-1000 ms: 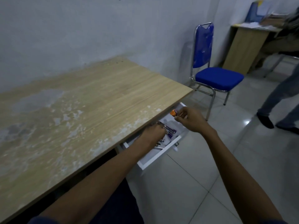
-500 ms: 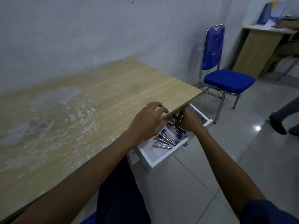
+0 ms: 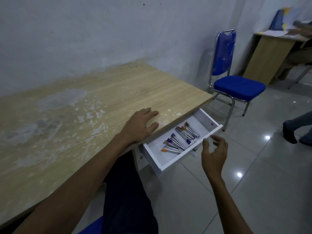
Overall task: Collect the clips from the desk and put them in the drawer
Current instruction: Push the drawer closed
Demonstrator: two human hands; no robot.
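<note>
A white drawer (image 3: 182,157) stands pulled out under the right end of the wooden desk (image 3: 94,105). Several metal clips (image 3: 181,139) with orange and purple tips lie inside it in a loose pile. My left hand (image 3: 141,126) rests flat on the desk's edge just above the drawer, fingers spread, holding nothing. My right hand (image 3: 214,152) hovers in the air just outside the drawer's front panel, fingers apart and empty. No clips show on the desk top.
A blue chair (image 3: 233,81) with metal legs stands to the right of the desk by the wall. Further right is another wooden desk (image 3: 268,54) with papers. A person's leg and shoe (image 3: 290,132) are on the tiled floor at the right edge.
My right hand has come out of the drawer and now hovers in front of it, empty. My left hand has settled flat on the desk edge. The clips lie uncovered in the drawer.
</note>
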